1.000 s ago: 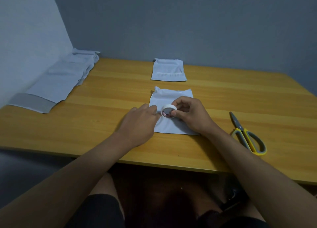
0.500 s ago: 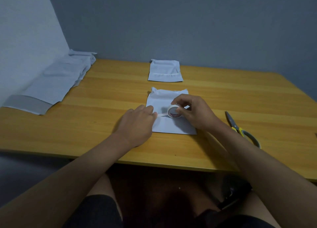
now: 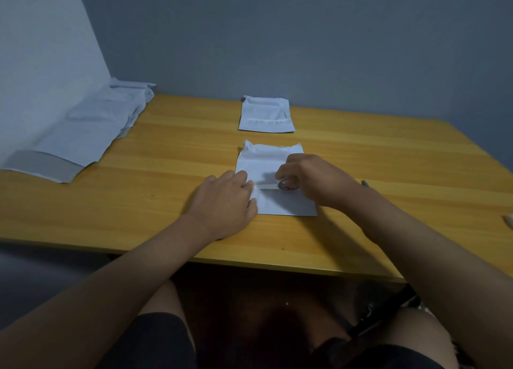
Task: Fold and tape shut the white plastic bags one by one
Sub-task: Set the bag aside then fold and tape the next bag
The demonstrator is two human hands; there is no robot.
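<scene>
The bag (image 3: 273, 202) looks thin and slippery; left hand (image 3: 226, 199) presses its left edge with flat fingers, right hand (image 3: 316, 178) pinches the tape (image 3: 287, 185).

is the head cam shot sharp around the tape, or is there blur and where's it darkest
Head view: motion blur smears the right hand and the tape roll it grips; the left hand on the folded bag looks steadier; lighting is dim and even with no glare on the table; under the table is nearly black; the table edges bow from the wide lens.
</scene>
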